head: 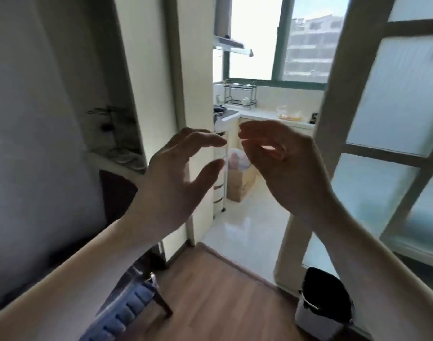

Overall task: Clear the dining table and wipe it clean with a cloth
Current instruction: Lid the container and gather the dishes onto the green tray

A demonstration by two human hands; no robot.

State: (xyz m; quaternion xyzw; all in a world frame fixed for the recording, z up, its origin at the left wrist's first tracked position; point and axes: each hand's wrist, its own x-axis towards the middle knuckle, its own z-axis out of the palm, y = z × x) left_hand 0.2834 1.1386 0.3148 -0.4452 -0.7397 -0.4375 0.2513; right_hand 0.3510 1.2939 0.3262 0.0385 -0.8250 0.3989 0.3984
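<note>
Two bare hands are raised at chest height in front of a kitchen doorway [249, 148], and neither carries anything: the left hand [176, 168] has its fingers loosely curled and its thumb held apart from them, while the right hand [281, 163] is half-curled with fingers bent inward, the two hands near each other but not touching. Neither the dining table nor a cloth shows anywhere in view, so where they are cannot be told from here; the person faces a pale kitchen tabletop [272, 116] beyond the doorway, with a dish rack [240, 97] on it under the window [306, 38]. A wiping cloth, as a guess, will be light, soft and limp, likely damp, best bunched in a palm or taken by an edge; its direction and long axis cannot be judged while it is unseen. On the wooden floor [217, 299] below stand a chair with a blue cushion [126, 311] and a small lidded bin [323, 301] beside the glass-panelled door [392, 114].
</note>
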